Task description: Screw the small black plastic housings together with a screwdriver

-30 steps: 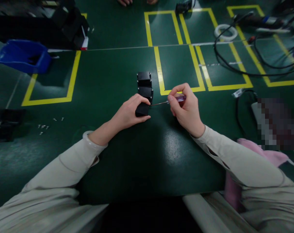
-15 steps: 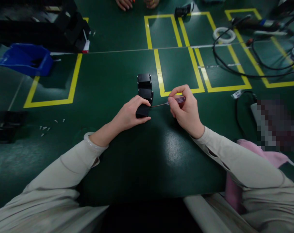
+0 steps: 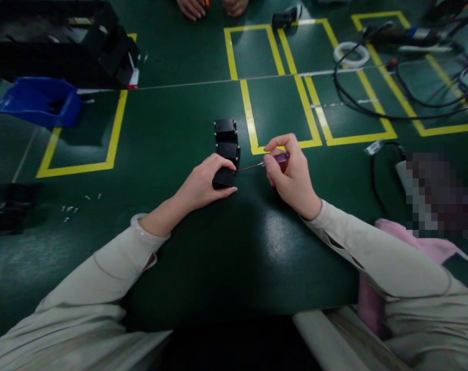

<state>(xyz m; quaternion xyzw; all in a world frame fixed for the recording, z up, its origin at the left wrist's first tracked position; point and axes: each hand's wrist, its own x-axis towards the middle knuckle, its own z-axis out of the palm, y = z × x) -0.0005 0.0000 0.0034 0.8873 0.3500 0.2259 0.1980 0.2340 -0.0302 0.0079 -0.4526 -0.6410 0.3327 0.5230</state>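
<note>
My left hand is closed around the nearest black block, thumb and fingers on its sides, holding it on the green table. Between the fingers of my right hand is a screwdriver with a clear purplish handle. Its thin shaft points left, and the tip meets the right side of the held block near my left fingertip. Just beyond lie two similar black blocks, a middle one and a far one, with small shiny screws at their sides, lined up with the held one.
Several loose screws lie to the left, near dark parts. A blue bin stands at the back left beside black trays. Cables and a white ring lie at the right. Another person's hands rest at the far edge.
The view has shifted slightly, moving things a little leftward in the picture. Both hands keep the same hold, and the screwdriver tip stays at the block's side.
</note>
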